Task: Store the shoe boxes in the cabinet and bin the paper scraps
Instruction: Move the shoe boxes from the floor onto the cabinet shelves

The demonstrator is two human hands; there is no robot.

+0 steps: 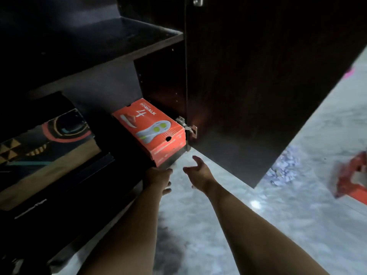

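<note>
— The orange shoe box (pixel 151 130) is sitting in the middle of the frame, on the bottom shelf of the cabinet (pixel 89 46), pushed against the right side wall. Its front corner is poking out past the shelf edge.

— Are the hands on it?

— Neither is gripping. The left hand (pixel 160 178) is hovering just below the box's front corner; the fingers look spread, though they are blurred, and I cannot tell whether they are touching the cardboard. The right hand (pixel 196 171) is reaching just beside it, fingers apart and relaxed, holding nothing.

— What is worrying you?

— That overhang. If the door (pixel 258 86), standing open across the upper right, is swung shut now, I think it is going to catch the box corner beside the hinge (pixel 187 127) and crush the cardboard. A shove on one corner only could also skew the box against the darker patterned box (pixel 45 147) at the left.

— And the scraps?

— Something pale and crumpled is lying on the floor (pixel 278 205) at the right, beyond the door's lower edge, probably paper scraps (pixel 284 167). A blurred red thing (pixel 353 175) is sitting at the right edge; I cannot tell what it is. The open door is partly blocking the view of those bits, so some could easily be missed.
</note>
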